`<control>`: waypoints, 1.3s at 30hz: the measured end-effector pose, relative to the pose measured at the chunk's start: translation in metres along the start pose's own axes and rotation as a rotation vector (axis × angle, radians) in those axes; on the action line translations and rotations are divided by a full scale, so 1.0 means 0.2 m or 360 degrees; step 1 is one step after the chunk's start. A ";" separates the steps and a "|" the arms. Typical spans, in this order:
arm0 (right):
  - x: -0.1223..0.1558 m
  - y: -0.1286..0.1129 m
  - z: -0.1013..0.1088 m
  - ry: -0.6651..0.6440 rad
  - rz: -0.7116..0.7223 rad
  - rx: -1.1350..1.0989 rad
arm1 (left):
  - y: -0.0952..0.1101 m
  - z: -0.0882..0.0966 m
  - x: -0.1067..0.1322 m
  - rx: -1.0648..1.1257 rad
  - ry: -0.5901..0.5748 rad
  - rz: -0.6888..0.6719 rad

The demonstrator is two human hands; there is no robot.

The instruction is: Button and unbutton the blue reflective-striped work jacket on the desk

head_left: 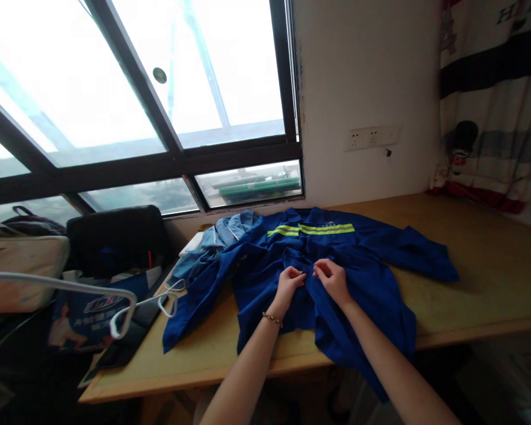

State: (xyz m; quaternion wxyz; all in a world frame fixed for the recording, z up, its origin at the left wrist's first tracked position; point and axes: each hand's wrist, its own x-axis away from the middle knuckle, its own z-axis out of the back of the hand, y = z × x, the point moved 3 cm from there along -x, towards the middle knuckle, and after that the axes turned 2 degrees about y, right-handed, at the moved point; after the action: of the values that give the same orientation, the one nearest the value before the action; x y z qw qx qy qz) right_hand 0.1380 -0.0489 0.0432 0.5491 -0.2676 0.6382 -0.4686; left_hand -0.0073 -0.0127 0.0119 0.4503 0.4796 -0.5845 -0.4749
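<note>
A dark blue work jacket [367, 277] with yellow-and-silver reflective bands across the chest lies spread on the wooden table, collar toward the wall and sleeves out to both sides. My left hand [291, 278], with a beaded bracelet at the wrist, pinches the cloth near the middle of the front. Just to its right, my right hand [330, 276] has its fingers closed on the other side of the front opening. The hem on the right hangs over the table's front edge. Whether a button or fastener sits between my fingertips is too small to tell.
Light blue folded clothing [225, 233] lies beside the jacket's left sleeve on the wooden table [478, 254]. A white cable or tube [128, 301] crosses at left, near bags [22, 271] and a black chair back [117, 236]. Behind are a window, a wall socket [372, 137] and a curtain [495, 106].
</note>
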 end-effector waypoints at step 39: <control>0.04 0.11 -0.07 -0.0160 -0.0144 0.0231 | -0.02 -0.05 0.12 0.0504 -0.0041 0.0175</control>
State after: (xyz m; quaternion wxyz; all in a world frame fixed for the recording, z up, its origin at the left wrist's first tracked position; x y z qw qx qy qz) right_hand 0.1263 -0.0412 0.0195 0.5766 -0.2788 0.5614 -0.5240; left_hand 0.0000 -0.0371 0.0110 0.3869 0.5057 -0.6832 -0.3576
